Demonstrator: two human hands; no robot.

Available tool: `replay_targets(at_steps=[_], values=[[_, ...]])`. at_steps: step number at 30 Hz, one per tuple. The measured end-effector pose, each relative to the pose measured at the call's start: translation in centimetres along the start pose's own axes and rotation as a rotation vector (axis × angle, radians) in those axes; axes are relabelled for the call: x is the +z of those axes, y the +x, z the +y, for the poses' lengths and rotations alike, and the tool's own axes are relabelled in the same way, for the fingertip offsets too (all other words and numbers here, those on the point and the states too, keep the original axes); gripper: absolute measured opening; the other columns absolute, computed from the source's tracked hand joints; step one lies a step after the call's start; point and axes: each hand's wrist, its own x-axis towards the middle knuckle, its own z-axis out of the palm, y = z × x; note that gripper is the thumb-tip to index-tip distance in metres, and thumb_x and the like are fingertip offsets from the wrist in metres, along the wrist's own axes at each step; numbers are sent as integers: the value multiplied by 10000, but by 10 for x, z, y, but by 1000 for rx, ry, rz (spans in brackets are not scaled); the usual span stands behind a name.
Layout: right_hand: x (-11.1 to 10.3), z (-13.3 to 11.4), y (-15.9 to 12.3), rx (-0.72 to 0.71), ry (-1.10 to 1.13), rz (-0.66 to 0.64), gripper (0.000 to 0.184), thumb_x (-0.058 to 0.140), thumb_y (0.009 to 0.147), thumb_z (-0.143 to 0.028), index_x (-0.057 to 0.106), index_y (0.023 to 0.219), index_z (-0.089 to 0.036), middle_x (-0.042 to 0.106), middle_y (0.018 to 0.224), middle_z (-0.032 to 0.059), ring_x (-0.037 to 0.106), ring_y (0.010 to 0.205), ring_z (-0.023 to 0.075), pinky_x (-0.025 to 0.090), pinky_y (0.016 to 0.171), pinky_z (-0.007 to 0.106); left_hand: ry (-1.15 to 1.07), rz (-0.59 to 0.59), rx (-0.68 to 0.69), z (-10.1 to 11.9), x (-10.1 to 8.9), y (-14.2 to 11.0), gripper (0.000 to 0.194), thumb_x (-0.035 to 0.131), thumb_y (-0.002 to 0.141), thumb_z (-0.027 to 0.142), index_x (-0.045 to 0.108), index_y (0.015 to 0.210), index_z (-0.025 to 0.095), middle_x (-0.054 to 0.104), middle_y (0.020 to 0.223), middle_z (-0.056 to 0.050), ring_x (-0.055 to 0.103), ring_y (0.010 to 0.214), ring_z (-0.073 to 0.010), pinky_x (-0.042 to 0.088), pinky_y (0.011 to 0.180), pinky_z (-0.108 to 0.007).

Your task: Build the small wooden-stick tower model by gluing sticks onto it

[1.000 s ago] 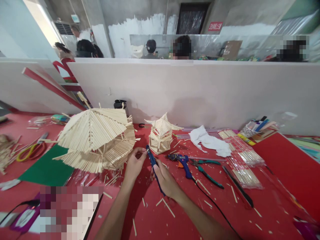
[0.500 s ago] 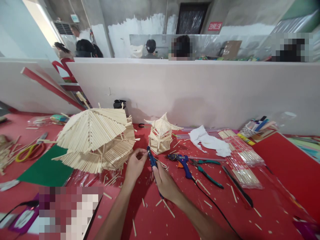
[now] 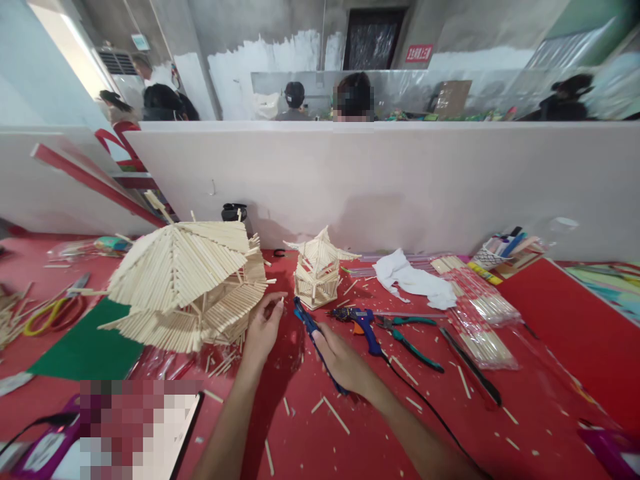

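My left hand (image 3: 265, 328) pinches small stick piece (image 3: 283, 301); right hand (image 3: 339, 355) grips blue pliers (image 3: 309, 322), near small stick pavilion (image 3: 316, 272). Loose pinch could drop piece; rightward swing could knock glue gun (image 3: 367, 328).

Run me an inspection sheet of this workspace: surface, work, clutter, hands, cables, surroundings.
Surface: red tabletop, scattered with pale stick offcuts.
Work: large stick model at left; smaller stick model beyond the hands, both upright.
Clutter: glue gun, green-handled pliers, white cloth and bagged sticks, all right of the smaller model.
Hands: left hand pinches what looks like a tiny stick piece; right hand grips a dark blue hand tool.
Cables: black cable runs from the glue gun toward the bottom edge.
Surroundings: pale panel behind the table; people beyond it.
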Motion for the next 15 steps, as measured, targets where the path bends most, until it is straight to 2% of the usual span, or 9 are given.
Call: replay_targets(at_steps=[4,7,15], values=[[0,5,-7,60,45,-18,381,292,978,-526,539,1028,-240,542,640,-27,547,522,168,415,549,298,-83,-17,-29,-3,5,-1,199,645,771,368,608,859,194,644,801,-8,621,759,-155,502,772,-266],[1,2,-9,48,43,-12,374,289,982,-523,525,996,-233,532,641,-33,554,536,160,414,554,289,-40,-70,9,-3,8,-2,173,653,767,342,581,799,188,633,786,-10,618,771,-155,496,762,-251],[-2,-1,-9,39,64,11,372,277,986,-524,499,931,-230,538,648,-36,546,524,146,400,535,273,88,-142,81,-10,8,-3,139,632,800,321,658,817,186,691,817,-36,640,791,-180,484,783,-275]])
